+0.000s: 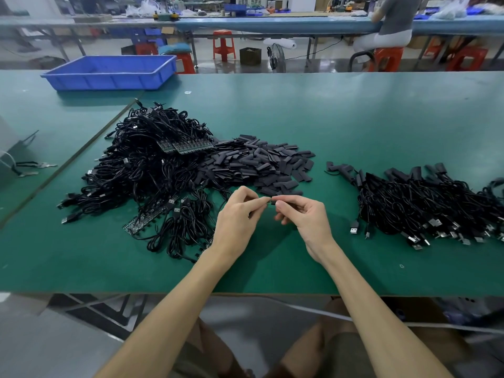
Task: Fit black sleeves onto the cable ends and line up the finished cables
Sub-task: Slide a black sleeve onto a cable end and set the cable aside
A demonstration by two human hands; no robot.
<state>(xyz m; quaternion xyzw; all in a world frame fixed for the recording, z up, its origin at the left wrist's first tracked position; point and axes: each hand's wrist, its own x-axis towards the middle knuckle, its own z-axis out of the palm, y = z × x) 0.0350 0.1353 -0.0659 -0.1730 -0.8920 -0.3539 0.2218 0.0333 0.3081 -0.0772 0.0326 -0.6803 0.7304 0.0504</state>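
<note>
A big tangle of black USB cables [147,170] lies on the left of the green table [354,118]. Beside it spreads a heap of flat black sleeves [261,162]. On the right lie the sleeved cables [425,203] in a rough row. Above the table's middle, my left hand [240,214] pinches a cable end between thumb and fingers. My right hand [302,214] pinches a black sleeve [286,198], its end meeting the cable end. The joint itself is mostly hidden by my fingers.
A blue plastic tray [109,72] stands at the back left of the table. Green circuit strips [185,147] lie on the cable heap, another strip [147,218] at its front. A person sits at a far bench [392,25] among red stools.
</note>
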